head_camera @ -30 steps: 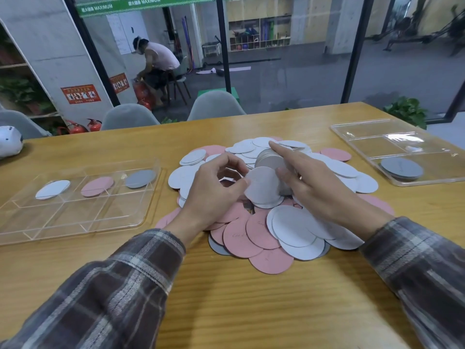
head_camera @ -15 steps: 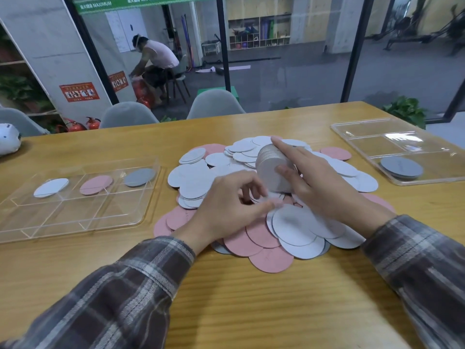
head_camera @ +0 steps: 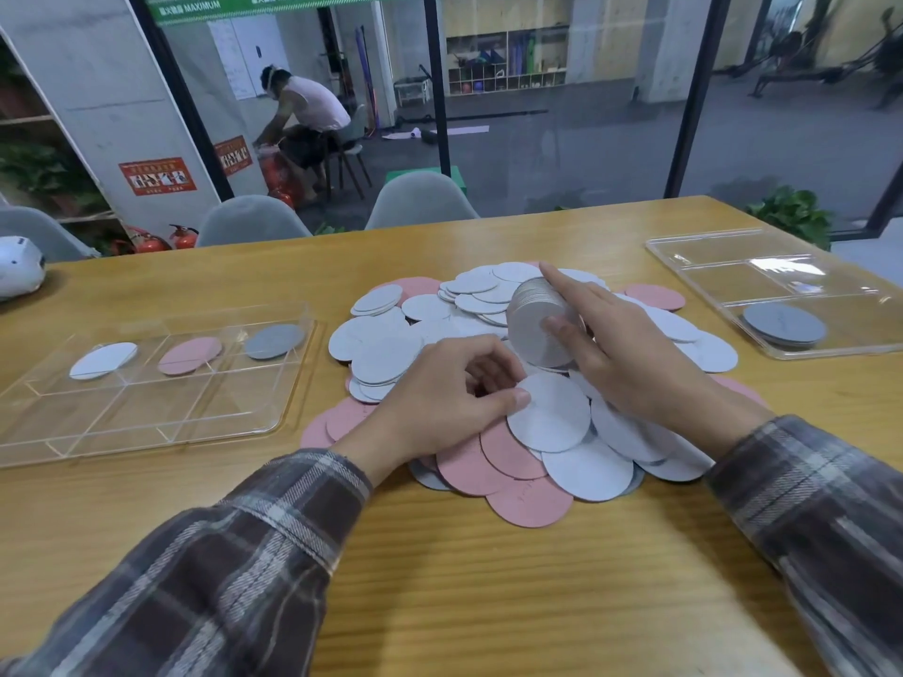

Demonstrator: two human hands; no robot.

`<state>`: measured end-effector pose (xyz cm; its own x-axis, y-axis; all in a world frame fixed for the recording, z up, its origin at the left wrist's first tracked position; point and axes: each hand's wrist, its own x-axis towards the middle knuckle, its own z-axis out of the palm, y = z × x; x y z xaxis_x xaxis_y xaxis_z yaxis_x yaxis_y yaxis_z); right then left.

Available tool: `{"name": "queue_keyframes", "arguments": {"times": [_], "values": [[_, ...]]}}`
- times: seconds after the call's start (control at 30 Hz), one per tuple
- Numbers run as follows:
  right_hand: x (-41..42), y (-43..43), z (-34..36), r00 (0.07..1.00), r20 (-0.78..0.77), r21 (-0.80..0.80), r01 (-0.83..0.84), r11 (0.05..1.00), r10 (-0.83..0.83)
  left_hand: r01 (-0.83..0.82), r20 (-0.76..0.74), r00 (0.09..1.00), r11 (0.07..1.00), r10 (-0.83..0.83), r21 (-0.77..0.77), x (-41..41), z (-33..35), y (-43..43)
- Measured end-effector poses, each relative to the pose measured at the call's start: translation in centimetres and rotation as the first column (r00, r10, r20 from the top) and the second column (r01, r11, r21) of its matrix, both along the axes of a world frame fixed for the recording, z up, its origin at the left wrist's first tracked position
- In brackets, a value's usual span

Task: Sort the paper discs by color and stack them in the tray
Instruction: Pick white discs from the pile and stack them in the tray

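Our right hand [head_camera: 630, 354] clasps a gathered white stack [head_camera: 540, 324] for the tray [head_camera: 161, 432]; our left hand [head_camera: 440, 403] pinches another white disc [head_camera: 552, 412] to add.

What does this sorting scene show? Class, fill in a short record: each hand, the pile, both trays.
Left hand: pinches white disc at pile's near side
Right hand: grips stack of white discs, on edge
Pile: mostly white and pink discs overlapping on table
Left tray: three single discs, white, pink, grey, separate compartments
Right tray: grey discs, near compartment
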<state>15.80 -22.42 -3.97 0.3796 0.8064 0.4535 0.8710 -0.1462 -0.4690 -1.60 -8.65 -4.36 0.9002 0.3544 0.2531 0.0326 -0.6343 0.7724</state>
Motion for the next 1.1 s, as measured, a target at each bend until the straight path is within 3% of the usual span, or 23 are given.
{"name": "queue_keyframes", "arguments": {"times": [0.1,0.37,0.6,0.67,0.83,1.1], "values": [[0.0,0.0,0.0,0.999,-0.034,0.015,-0.027,1.000,0.028,-0.075,0.070,0.994,0.994,0.081,-0.084,-0.1,0.2,0.6],[-1.1,-0.4,0.3,0.984,-0.098,0.016,-0.146,0.989,0.147,-0.234,0.335,0.912,0.971,0.236,-0.047,0.2,0.0,0.4],[-1.1,-0.1,0.3,0.992,0.021,-0.052,-0.119,0.991,0.121,-0.295,0.388,0.882,0.955,0.266,0.016,0.6,0.0,-0.1],[-0.8,0.0,0.1,0.995,0.033,-0.020,-0.097,0.995,0.098,-0.258,0.350,0.911,0.964,0.217,0.072,0.5,-0.1,-0.1],[-0.2,0.1,0.0,0.999,0.036,0.000,-0.021,1.000,0.021,0.021,0.060,0.998,0.974,-0.035,0.225,0.2,-0.8,-1.1],[-0.2,0.0,-0.1,0.998,0.048,0.011,-0.028,1.000,0.027,0.102,-0.005,0.995,0.990,-0.102,0.096,0.0,-0.2,-1.0]]}}
